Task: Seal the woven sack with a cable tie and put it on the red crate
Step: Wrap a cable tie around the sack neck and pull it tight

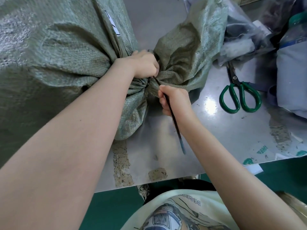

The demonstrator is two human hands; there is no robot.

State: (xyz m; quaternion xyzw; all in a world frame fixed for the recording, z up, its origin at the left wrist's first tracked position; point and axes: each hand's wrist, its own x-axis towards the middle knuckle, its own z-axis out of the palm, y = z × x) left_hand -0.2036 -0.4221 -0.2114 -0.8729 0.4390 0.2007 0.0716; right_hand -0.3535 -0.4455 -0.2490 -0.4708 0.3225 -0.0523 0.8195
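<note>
Overhead, head view: woven sack (pixel 54 52) lies on the steel bench (pixel 224 130), its neck gathered tight, the loose mouth fanning out beyond the neck. Left hand (pixel 142 63) closed around that gathered neck, right where the black cable tie (pixel 172 113) loops it. Right hand (pixel 176 100), just beside the neck, fisted on the tie's free tail, which runs taut from the neck through the fist and past the wrist. Green-handled scissors (pixel 239 95) lie well apart from the neck, beside clear plastic bags (pixel 249 30).
</note>
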